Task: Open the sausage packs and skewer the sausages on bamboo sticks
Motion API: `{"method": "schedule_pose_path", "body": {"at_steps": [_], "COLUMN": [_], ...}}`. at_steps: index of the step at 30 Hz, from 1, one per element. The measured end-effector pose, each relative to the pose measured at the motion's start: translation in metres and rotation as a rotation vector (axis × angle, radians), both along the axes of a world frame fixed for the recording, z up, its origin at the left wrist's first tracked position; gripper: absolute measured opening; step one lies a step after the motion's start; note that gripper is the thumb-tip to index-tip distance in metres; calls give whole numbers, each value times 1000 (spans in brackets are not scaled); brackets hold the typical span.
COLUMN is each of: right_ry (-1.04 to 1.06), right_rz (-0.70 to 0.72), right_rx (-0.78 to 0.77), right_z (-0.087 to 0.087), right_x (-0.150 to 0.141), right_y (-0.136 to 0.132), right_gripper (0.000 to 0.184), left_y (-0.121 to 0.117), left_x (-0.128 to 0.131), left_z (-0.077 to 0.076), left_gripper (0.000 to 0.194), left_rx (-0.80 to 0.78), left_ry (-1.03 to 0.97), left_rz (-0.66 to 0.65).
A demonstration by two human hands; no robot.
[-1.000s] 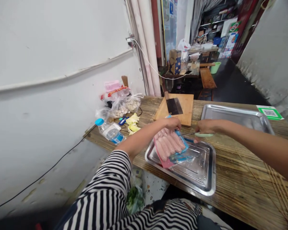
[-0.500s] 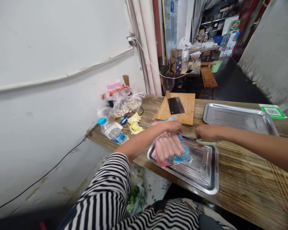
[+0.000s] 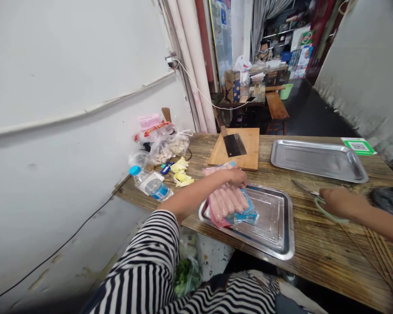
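My left hand (image 3: 237,177) is closed on the upper edge of a clear plastic pack of pale pink sausages (image 3: 227,201), which has blue and pink printing. The pack lies over the left part of a metal tray (image 3: 275,222) with water drops on it. Off to the right, my right hand (image 3: 334,201) is closed round a pair of scissors (image 3: 325,211) with pale green handles. Their blades point up and left, over the bare wood between the two trays. The left fingertips are partly hidden behind that hand.
Behind are a cutting board (image 3: 252,148) with a cleaver (image 3: 235,145) and a second metal tray (image 3: 317,159). A water bottle (image 3: 157,188), cabbage leaves (image 3: 181,176) and bags (image 3: 170,148) stand left. Skewers (image 3: 381,257) and a dark cloth (image 3: 388,200) lie right. A person sits far back.
My right hand has moved right with the scissors, away from the sausage pack. My left hand stays on the pack. The view has shifted slightly.
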State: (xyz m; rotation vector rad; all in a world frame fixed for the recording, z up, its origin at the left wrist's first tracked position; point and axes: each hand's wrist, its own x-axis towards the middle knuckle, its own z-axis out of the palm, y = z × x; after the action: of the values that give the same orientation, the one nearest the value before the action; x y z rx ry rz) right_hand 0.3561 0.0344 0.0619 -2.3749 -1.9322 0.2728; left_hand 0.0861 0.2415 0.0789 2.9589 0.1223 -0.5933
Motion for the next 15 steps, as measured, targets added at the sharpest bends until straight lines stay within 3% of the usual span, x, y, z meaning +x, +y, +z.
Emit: {"method": "schedule_pose_path", "body": {"at_steps": [2,6,10,13,15], "right_ry": [-11,-4,176,445,598], "right_rz": [-43,-116,-4,102,92], "right_rx": [-114,-185,-67,-55,-45], "right_z": [-8,3,13,-1,-15], "right_x": [-1,-24,-87,-145,-175], "right_y": [-10,-12,17,48,64], "right_gripper": [5,14,21,31,38], "left_y": [-1,-5,-8,-9,-10], "left_x": [-1,-5,-9,-12,-16], "left_z": [2,6,13,19,23], "left_gripper": [12,14,17,18,19], "left_rx": [10,38,65,92,112], "left_ry": [17,22,20,7,-20], "left_rz": [-8,-16,-17,-22,-15]}}
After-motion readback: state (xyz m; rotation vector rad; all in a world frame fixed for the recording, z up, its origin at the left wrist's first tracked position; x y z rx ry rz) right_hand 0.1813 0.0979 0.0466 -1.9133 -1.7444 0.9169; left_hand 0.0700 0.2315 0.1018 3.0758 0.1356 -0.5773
